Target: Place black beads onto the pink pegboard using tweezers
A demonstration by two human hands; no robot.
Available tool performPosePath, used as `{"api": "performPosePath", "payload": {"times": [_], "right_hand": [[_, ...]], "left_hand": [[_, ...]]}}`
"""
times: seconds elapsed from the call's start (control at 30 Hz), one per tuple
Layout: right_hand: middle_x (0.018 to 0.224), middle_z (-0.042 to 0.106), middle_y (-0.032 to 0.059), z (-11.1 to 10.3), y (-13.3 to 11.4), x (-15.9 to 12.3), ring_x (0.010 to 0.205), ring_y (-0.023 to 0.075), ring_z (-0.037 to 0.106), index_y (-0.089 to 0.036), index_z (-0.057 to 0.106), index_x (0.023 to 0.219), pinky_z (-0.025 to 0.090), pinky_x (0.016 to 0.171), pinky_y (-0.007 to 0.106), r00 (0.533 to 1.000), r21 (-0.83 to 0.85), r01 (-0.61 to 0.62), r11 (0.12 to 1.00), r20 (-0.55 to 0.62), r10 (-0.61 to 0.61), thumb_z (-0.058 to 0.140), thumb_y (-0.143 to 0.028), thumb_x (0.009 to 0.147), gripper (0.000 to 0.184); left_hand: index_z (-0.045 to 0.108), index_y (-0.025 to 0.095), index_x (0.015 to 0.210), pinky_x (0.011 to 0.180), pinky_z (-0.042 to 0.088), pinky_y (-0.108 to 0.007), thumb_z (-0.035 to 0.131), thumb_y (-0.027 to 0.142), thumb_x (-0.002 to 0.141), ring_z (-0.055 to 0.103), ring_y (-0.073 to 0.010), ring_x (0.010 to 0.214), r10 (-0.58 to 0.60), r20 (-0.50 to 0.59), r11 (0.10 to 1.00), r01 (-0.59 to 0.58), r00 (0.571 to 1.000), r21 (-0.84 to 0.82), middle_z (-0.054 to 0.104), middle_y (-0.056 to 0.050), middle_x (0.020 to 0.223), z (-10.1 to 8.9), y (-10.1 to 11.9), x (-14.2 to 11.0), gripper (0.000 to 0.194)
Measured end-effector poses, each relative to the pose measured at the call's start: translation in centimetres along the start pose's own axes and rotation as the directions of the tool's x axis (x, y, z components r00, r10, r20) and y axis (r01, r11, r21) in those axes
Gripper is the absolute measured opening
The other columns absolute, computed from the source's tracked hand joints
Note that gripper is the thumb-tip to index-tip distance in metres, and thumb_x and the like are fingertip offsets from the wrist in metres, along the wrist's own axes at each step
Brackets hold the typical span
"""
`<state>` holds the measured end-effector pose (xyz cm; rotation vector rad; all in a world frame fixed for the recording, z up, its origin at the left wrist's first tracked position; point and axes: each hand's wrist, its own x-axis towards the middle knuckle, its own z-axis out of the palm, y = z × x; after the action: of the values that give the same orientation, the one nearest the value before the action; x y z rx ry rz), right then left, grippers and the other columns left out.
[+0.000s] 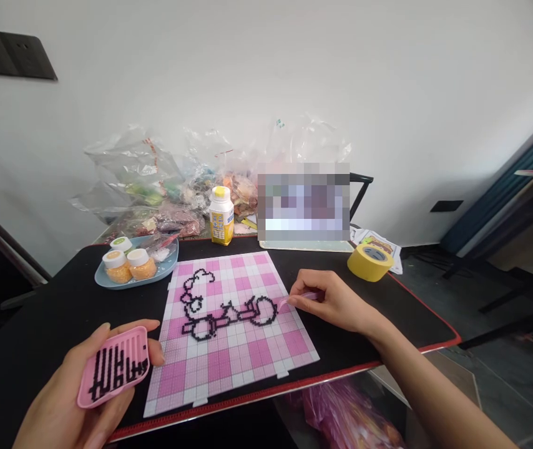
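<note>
A pink ridged bead tray (130, 342) lies in my left hand (72, 380), whose fingers and thumb wrap its edges. Rows of black beads fill many of its grooves. My right hand (329, 298) pinches a thin pink tweezer-like tool (312, 295). Its tip is over the right part of a pink-and-white checked pegboard (238, 368), close to a ring of black beads (263, 311). More black beads form a curving outline (196, 304) toward the board's left. Whether the tip holds a bead is too small to tell.
Behind the board stand a yellow-capped bottle (221, 216) and a blurred screen (304, 202). On the left, a blue plate (173, 259) carries several white-lidded bead jars (141, 265). Yellow tape (369, 262) sits at the right. Clear plastic bags (130, 162) line the wall. The black mat has a red edge (276, 391).
</note>
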<state>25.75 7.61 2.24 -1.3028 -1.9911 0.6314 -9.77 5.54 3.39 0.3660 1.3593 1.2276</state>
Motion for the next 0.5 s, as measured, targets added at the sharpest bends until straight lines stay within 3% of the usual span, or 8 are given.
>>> {"api": "performPosePath", "payload": {"times": [0.13, 0.33, 0.5], "right_hand": [[0.076, 0.062, 0.0023, 0.2, -0.4, 0.1, 0.065, 0.0127, 0.051, -0.018, 0.067, 0.077, 0.041, 0.058, 0.024, 1.0, 0.019, 0.015, 1.0, 0.016, -0.015, 0.066, -0.045, 0.092, 0.031], [0.077, 0.064, 0.0027, 0.4, -0.5, 0.0, 0.065, 0.0128, 0.053, -0.018, 0.069, 0.078, 0.042, 0.057, 0.024, 0.999, 0.001, 0.033, 0.999, -0.005, -0.033, 0.067, -0.043, 0.092, 0.028], [0.076, 0.064, 0.0022, 0.5, -0.2, 0.0, 0.064, 0.0128, 0.055, -0.019, 0.069, 0.078, 0.043, 0.057, 0.023, 0.998, -0.02, 0.019, 1.0, -0.055, -0.021, 0.066, -0.039, 0.092, 0.024]], "left_hand": [[0.074, 0.015, 0.112, 0.017, 0.024, -0.02, 0.067, 0.04, 0.076, 0.033, -0.0088, 0.021, 0.02, 0.031, 1.0, -0.021, 0.999, 0.016, 0.075, -0.009, 0.065, -0.8, -0.2, 0.5, 0.044], [0.074, 0.017, 0.109, 0.02, 0.032, -0.019, 0.078, 0.043, 0.066, 0.043, -0.0103, 0.024, -0.03, 0.093, 0.999, 0.031, 0.995, -0.009, 0.076, -0.01, 0.067, -1.8, -0.3, 1.1, 0.051], [0.074, 0.016, 0.114, 0.017, 0.028, -0.02, 0.071, 0.042, 0.074, 0.038, -0.0097, 0.023, -0.02, 0.084, 1.0, 0.02, 0.996, -0.002, 0.075, -0.009, 0.066, -1.2, -0.2, 0.6, 0.048]]}}
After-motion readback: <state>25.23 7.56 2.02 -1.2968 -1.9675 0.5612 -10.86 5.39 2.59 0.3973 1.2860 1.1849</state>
